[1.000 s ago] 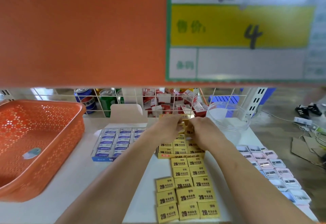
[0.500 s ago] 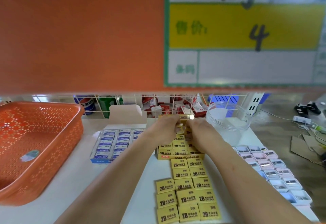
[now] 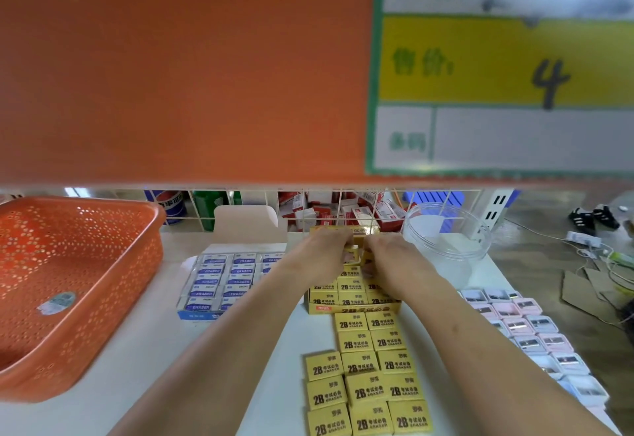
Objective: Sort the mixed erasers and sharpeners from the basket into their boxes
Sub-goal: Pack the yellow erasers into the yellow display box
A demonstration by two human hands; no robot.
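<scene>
Thirteen loose 2B erasers [image 3: 365,389], square and yellow-wrapped, lie in rows of two, two, three, three and three at lower centre of the white counter [image 3: 154,367], reaching its near edge. Above them stands one yellow card box [image 3: 353,308], part filled. The left hand [image 3: 322,254] and right hand [image 3: 391,260] meet over its far end, each grip pinching one yellow eraser [image 3: 353,252] between them. One perforated orange basket [image 3: 103,332] fills the left. Pastel sharpeners [image 3: 528,329] line the right edge.
</scene>
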